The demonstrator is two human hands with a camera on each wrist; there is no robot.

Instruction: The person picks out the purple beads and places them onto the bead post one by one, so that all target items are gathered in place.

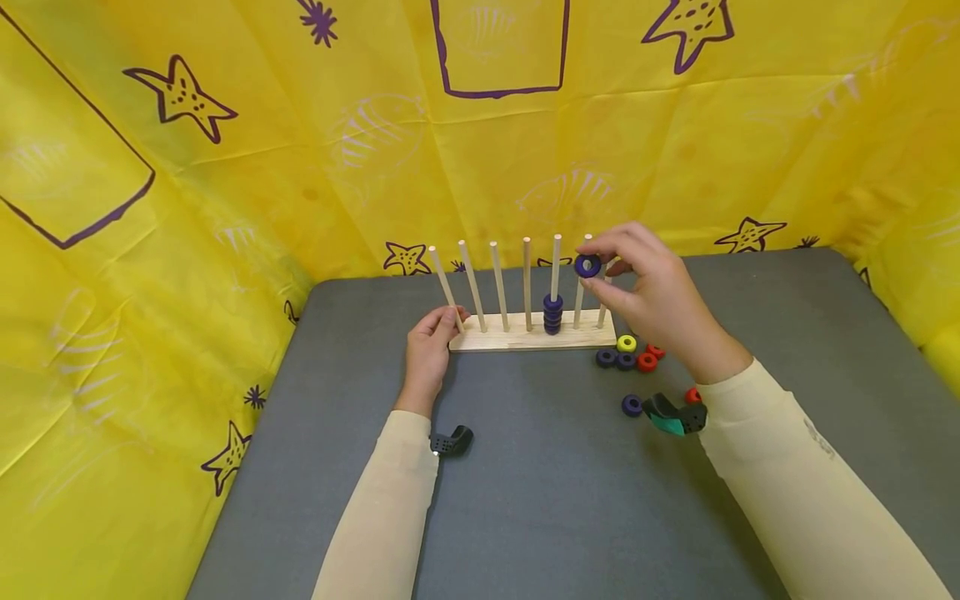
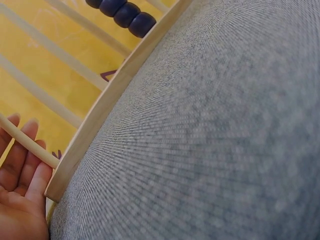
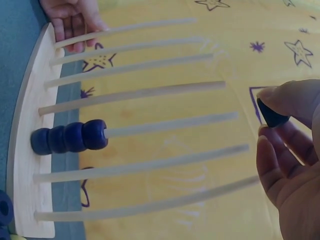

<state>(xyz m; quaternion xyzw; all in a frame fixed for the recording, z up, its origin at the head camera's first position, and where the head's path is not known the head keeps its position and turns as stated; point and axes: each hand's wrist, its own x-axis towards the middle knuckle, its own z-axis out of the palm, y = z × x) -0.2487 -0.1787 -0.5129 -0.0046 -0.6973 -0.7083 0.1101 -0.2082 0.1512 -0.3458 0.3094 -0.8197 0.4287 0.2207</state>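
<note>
A wooden stand (image 1: pixel 495 340) bears a row of upright pegs. My left hand (image 1: pixel 427 346) holds its left end, with the thumb by the leftmost peg (image 1: pixel 444 279) and fingers behind it in the left wrist view. My right hand (image 1: pixel 660 292) pinches a dark blue ring (image 1: pixel 581 272) between thumb and fingertips. That ring is raised near the tops of the right-hand pegs, apart from them in the right wrist view. Several dark blue rings (image 1: pixel 552 317) are stacked on the third peg from the right. The other pegs bear no rings.
Loose rings lie on the grey table (image 1: pixel 525 467) off the stand's right end: a yellow ring (image 1: pixel 621 347), several blue ones and red ones (image 1: pixel 642 367). Nearer me lie a blue ring (image 1: pixel 626 410) and a partly covered red ring (image 1: pixel 692 395). A yellow patterned cloth (image 1: pixel 285 192) stands behind.
</note>
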